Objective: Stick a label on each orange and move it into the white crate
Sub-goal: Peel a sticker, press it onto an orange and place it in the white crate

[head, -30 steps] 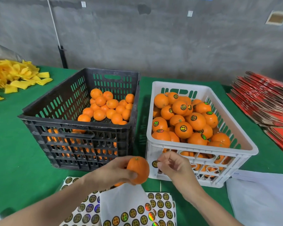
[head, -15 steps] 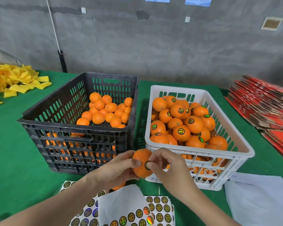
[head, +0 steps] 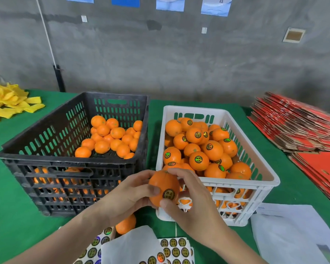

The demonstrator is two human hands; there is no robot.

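Note:
Both hands hold one orange (head: 161, 184) in front of the white crate's near left corner. A round dark label (head: 168, 194) sits on its front. My left hand (head: 130, 195) grips it from the left, thumb on its face. My right hand (head: 189, 199) curls round it from the right, fingers over the top and thumb under the label. The white crate (head: 263, 180) holds several labelled oranges. The black crate (head: 46, 161) on the left holds several unlabelled oranges. Another orange (head: 125, 224) lies on the table below my left wrist. Label sheets (head: 174, 248) lie at the near edge.
White backing paper (head: 130, 244) covers part of the label sheets. White sheets of paper (head: 291, 235) lie at the near right. Flat red cartons (head: 303, 126) are stacked on the right. Yellow foam nets (head: 6, 100) are heaped at the far left on the green table.
My right hand brought a label to the orange and stuck it on. It now wraps round the fruit, and both hands have lifted it slightly toward the white crate.

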